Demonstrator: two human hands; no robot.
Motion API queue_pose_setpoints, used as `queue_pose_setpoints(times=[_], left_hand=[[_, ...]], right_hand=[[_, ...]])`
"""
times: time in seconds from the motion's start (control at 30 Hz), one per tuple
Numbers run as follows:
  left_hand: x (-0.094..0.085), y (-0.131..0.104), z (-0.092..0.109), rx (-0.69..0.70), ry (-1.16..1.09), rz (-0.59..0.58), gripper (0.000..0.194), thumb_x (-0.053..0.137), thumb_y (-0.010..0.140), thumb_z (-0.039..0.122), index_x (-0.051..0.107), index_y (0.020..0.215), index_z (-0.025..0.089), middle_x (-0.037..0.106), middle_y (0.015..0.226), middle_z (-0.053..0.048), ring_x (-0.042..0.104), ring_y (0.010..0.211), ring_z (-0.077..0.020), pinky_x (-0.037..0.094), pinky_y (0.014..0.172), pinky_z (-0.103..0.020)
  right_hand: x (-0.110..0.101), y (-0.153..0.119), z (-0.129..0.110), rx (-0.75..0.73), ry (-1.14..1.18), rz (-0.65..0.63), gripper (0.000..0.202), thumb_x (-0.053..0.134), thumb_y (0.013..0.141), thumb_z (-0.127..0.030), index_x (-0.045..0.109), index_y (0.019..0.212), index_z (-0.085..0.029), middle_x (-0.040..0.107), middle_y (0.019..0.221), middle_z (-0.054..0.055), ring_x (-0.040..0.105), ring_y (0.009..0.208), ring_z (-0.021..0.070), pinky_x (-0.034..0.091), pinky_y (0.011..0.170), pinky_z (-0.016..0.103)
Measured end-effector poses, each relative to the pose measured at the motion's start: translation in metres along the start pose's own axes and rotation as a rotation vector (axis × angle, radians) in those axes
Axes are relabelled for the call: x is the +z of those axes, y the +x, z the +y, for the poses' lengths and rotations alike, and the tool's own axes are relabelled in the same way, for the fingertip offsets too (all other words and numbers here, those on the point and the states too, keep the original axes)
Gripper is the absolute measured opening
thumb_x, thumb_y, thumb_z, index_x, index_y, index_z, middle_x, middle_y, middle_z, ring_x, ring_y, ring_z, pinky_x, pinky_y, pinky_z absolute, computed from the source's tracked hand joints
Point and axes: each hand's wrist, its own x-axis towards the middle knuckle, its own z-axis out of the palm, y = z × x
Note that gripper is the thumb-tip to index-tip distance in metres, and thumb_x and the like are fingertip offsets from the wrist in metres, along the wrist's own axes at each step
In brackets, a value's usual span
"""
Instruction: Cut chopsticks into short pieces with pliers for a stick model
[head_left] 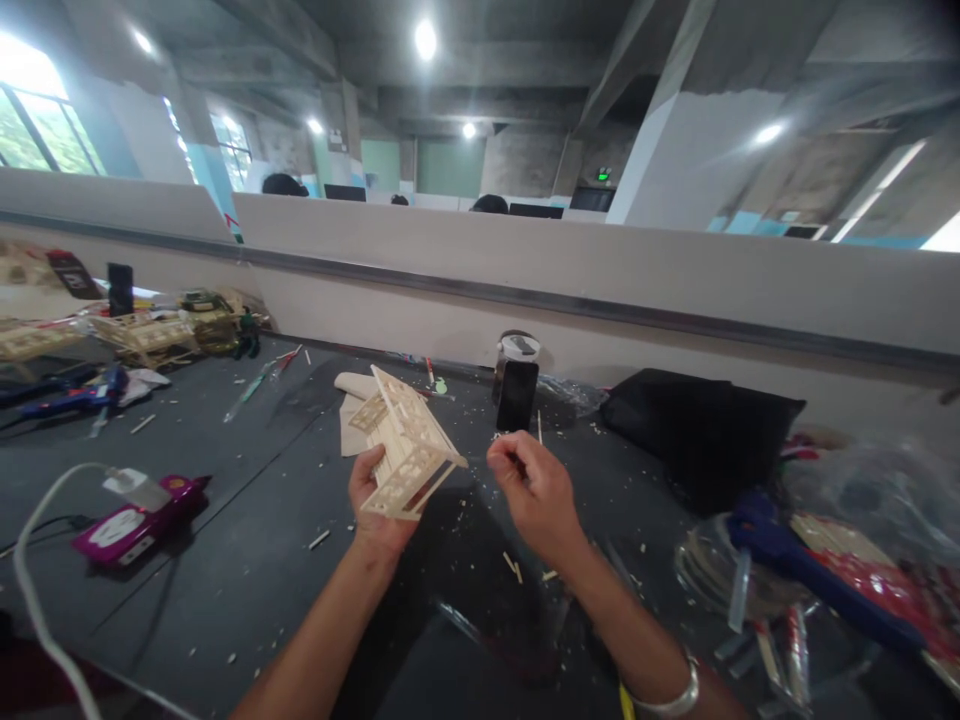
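Observation:
My left hand point(384, 515) is closed around a small wooden model point(409, 435) made of thin pale sticks and cut-out lattice panels. The model is tilted above the table, its slatted face turned partly toward me. To its right, my right hand point(536, 490) hangs in the air, apart from the model. Its thumb and forefinger are pinched together; whatever sits between them, if anything, is too small to make out. Behind the model lies a tan sheet point(352, 430), curled at one end. A dark phone point(517, 395) leans upright against a lidded cup point(519, 346) beyond my right hand.
Wood scraps point(514, 567) litter the dark table point(285, 520). At left sits a purple power strip point(139, 520) with a white plug and cable. A blue glue gun point(817, 570) lies among plastic packaging at right, near a black bag point(697, 430). A low partition point(450, 260) borders the back.

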Motion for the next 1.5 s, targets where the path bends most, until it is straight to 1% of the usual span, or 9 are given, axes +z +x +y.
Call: queue_pose_setpoints(times=[0.17, 0.4, 0.67, 0.8, 0.97, 1.07, 1.23, 1.37, 1.5], left_hand=[[0.003, 0.001, 0.001, 0.035, 0.002, 0.059, 0.025, 0.047, 0.074, 0.017, 0.065, 0.091, 0.014, 0.072, 0.073, -0.005, 0.068, 0.060, -0.0198, 0.056, 0.056, -0.029], [-0.002, 0.002, 0.002, 0.013, 0.028, 0.045, 0.029, 0.047, 0.075, 0.017, 0.064, 0.098, 0.014, 0.072, 0.071, -0.005, 0.068, 0.062, -0.0211, 0.056, 0.055, -0.030], [-0.006, 0.003, -0.006, -0.009, 0.081, -0.022, 0.034, 0.051, 0.074, 0.019, 0.063, 0.105, 0.013, 0.073, 0.079, -0.008, 0.069, 0.066, -0.0226, 0.056, 0.058, -0.030], [-0.005, 0.003, -0.008, 0.003, 0.100, -0.040, 0.034, 0.049, 0.075, 0.019, 0.062, 0.106, 0.013, 0.073, 0.081, -0.008, 0.069, 0.068, -0.0225, 0.056, 0.059, -0.031], [-0.002, 0.003, -0.006, 0.025, 0.112, -0.045, 0.038, 0.048, 0.074, 0.019, 0.060, 0.111, 0.014, 0.073, 0.083, -0.007, 0.069, 0.071, -0.0222, 0.056, 0.062, -0.030], [-0.002, 0.003, -0.006, 0.020, 0.119, -0.052, 0.039, 0.048, 0.074, 0.018, 0.059, 0.111, 0.014, 0.073, 0.080, -0.007, 0.069, 0.068, -0.0218, 0.056, 0.061, -0.030], [-0.003, 0.004, -0.009, 0.033, 0.117, -0.053, 0.042, 0.050, 0.073, 0.015, 0.057, 0.114, 0.013, 0.072, 0.081, -0.007, 0.069, 0.071, -0.0221, 0.055, 0.072, -0.035], [-0.004, 0.005, -0.012, 0.065, 0.135, 0.008, 0.041, 0.050, 0.075, 0.014, 0.056, 0.115, 0.011, 0.072, 0.083, -0.008, 0.069, 0.073, -0.0220, 0.055, 0.074, -0.036], [-0.003, 0.005, -0.015, 0.098, 0.127, 0.012, 0.039, 0.051, 0.077, 0.014, 0.056, 0.116, 0.011, 0.072, 0.087, -0.009, 0.069, 0.081, -0.0223, 0.054, 0.081, -0.036]], right_hand=[[-0.003, 0.005, 0.001, 0.318, 0.570, 0.068, 0.024, 0.048, 0.088, -0.040, 0.048, 0.074, -0.021, 0.039, 0.053, -0.007, 0.034, 0.043, 0.0081, 0.028, 0.039, 0.020], [-0.014, 0.015, -0.006, 0.412, 1.029, 0.277, 0.039, 0.052, 0.086, -0.039, 0.033, 0.057, -0.020, 0.026, 0.056, -0.008, 0.025, 0.042, 0.0050, 0.025, 0.037, 0.017], [-0.002, 0.012, -0.003, 0.416, 1.069, 0.052, 0.030, 0.059, 0.080, -0.044, 0.044, 0.070, -0.020, 0.060, 0.085, 0.003, 0.056, 0.063, 0.0110, 0.043, 0.046, 0.020], [-0.006, 0.010, -0.003, 0.430, 0.855, -0.127, 0.024, 0.057, 0.081, -0.043, 0.046, 0.074, -0.023, 0.039, 0.051, -0.010, 0.025, 0.036, 0.0050, 0.023, 0.033, 0.017], [-0.010, 0.010, 0.008, 0.184, 0.175, -0.255, 0.026, 0.059, 0.079, -0.031, 0.063, 0.102, -0.019, 0.048, 0.053, -0.006, 0.043, 0.049, 0.0091, 0.034, 0.049, 0.021], [-0.007, 0.010, 0.015, 0.172, 0.035, -0.406, 0.015, 0.059, 0.077, -0.027, 0.068, 0.083, -0.016, 0.051, 0.054, -0.004, 0.045, 0.051, 0.0099, 0.033, 0.049, 0.022], [-0.011, 0.012, 0.015, 0.176, 0.084, -0.216, 0.021, 0.057, 0.078, -0.028, 0.060, 0.059, -0.018, 0.049, 0.052, -0.003, 0.043, 0.051, 0.0100, 0.031, 0.049, 0.022], [-0.023, 0.015, 0.007, 0.414, 0.575, -0.067, 0.027, 0.060, 0.077, -0.040, 0.055, 0.062, -0.019, 0.029, 0.045, -0.008, 0.022, 0.038, 0.0061, 0.017, 0.037, 0.020], [-0.033, 0.018, 0.002, 0.373, 0.861, 0.100, 0.024, 0.063, 0.077, -0.038, 0.055, 0.065, -0.019, 0.030, 0.051, -0.008, 0.027, 0.040, 0.0054, 0.024, 0.037, 0.018]])
